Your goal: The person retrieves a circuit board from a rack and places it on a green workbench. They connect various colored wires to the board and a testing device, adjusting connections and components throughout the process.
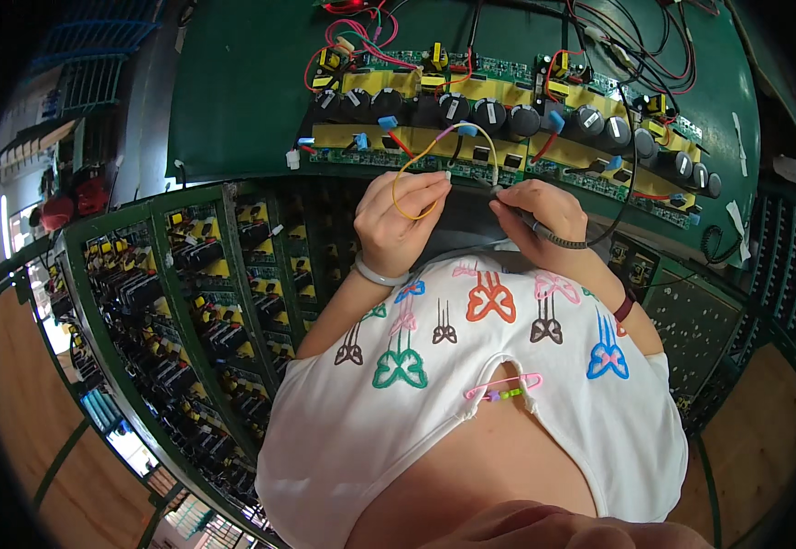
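My left hand [398, 218] is closed in a pinch on a small white connector [448, 176], just in front of the circuit boards. From it a thin yellow wire [395, 190] loops up and over toward a white lead end near my right hand. My right hand [544, 215] is closed too, its fingertips on the dark tip of a black cable [610, 231] that runs under the palm and up to the right. Both hands are by the front edge of a row of green circuit boards [398, 157] with black round capacitors [489, 113] and yellow-wrapped parts.
The boards lie along a green worktop [242, 101]. Blue-ended red leads [389, 123] stick up from them. Tangled black and red cables [654, 46] lie at the back right. To the left, a green metal rack [155, 265] holds several similar boards. A perforated panel [691, 320] stands at right.
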The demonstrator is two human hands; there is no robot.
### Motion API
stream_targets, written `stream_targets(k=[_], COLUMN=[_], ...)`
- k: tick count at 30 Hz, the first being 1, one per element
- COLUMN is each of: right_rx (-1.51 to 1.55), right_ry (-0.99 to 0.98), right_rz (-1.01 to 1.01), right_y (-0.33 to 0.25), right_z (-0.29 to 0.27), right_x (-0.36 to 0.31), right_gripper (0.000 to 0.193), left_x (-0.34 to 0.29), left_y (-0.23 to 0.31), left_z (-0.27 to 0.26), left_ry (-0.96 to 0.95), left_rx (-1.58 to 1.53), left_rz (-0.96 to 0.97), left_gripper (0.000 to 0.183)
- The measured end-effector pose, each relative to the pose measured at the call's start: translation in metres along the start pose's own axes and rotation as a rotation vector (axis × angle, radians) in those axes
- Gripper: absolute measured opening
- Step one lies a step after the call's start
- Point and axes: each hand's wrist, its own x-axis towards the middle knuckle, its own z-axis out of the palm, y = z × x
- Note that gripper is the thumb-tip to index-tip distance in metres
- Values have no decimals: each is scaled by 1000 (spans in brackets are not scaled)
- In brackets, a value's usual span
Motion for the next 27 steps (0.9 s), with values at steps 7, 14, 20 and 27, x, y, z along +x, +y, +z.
stream_targets(k=[7,14,20,27], right_rx=[-78,-146,-172,-142], right_ry=[-1,-31,-45,-46], right_rz=[10,-28,-25,-29], right_y=[-1,1,-1,2], right_z=[0,-1,-2,-3], right_x=[0,1,2,0], right_gripper=[25,26,26,27], left_x=[2,5,7,12], left_y=[-1,0,1,4], left_z=[0,-1,-1,-4], left_ry=[-34,-57,-87,-123], left_rx=[3,10,26,27], left_rz=[17,25,42,41], left_gripper=[23,24,24,22])
